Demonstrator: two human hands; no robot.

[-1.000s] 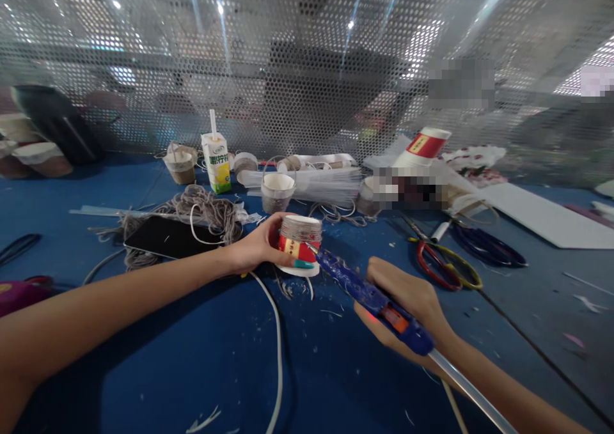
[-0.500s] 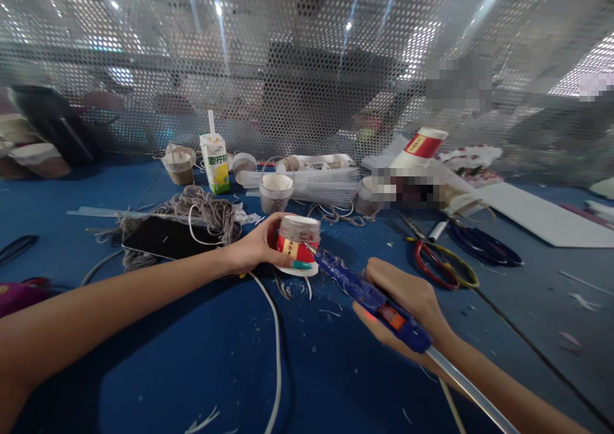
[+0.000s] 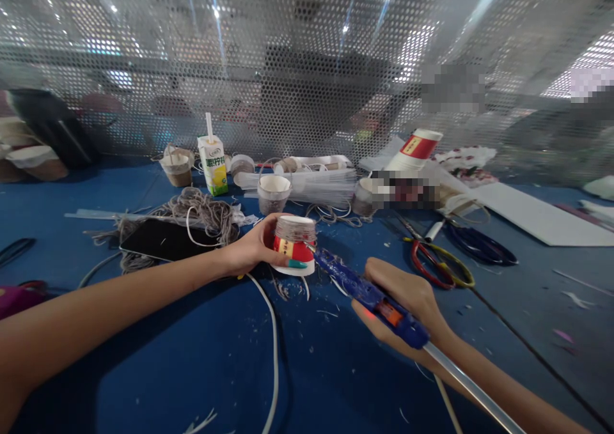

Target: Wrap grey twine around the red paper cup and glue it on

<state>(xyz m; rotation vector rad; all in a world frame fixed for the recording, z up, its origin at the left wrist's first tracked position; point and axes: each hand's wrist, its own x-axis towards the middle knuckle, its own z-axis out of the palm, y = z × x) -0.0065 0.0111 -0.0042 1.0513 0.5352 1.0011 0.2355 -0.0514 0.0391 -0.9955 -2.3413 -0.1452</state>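
My left hand [image 3: 256,248] is closed around a red and white paper cup [image 3: 303,251], thumb across its front. The cup is upside down, its wider rim toward the table, and grey cord wraps its upper part. In my right hand [image 3: 405,293] is a blue hot glue gun [image 3: 352,280], with a clear glue stick [image 3: 472,383] sticking out of its back end. The gun's metal nozzle is at the cup's right side, just below the cord; whether it touches I cannot tell.
Behind the cup stand a small cord-wrapped bucket [image 3: 274,194] and a drink carton [image 3: 212,165]. Grey cord [image 3: 206,210] lies tangled by a black phone [image 3: 158,239] at left. Scissors [image 3: 434,264] lie at right; a perforated metal screen [image 3: 307,69] rises behind. A white cable [image 3: 274,357] crosses the front.
The whole view has shifted slightly, so everything sits a little further left. Both hands keep their holds, and the nozzle stays at the cup's right side.
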